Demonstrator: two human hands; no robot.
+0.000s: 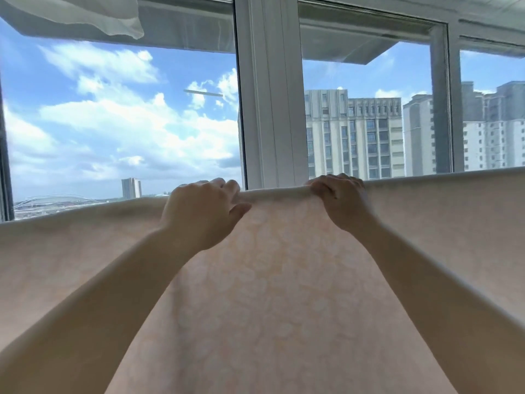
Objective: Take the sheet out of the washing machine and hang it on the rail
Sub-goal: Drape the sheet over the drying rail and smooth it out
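Both forearms reach up and forward. Left hand [203, 213] and right hand [339, 200] each hold the top fold of the sheet [270, 280], fingers curled over it, thumbs on the near side; grip pressed tight on fabric, hands close together. Sheet is pale pink with a faint pattern, draped wide across the view, probably over the rail, which is hidden under the fold. Window frame [270, 95] behind; white cloth [108, 15] top left.

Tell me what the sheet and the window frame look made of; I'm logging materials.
Sheet: thin woven fabric, likely cotton, matte pale peach with a faint floral pattern; it drapes softly and light glows through. Window frame: smooth white, ridged profile, probably painted aluminium or uPVC.
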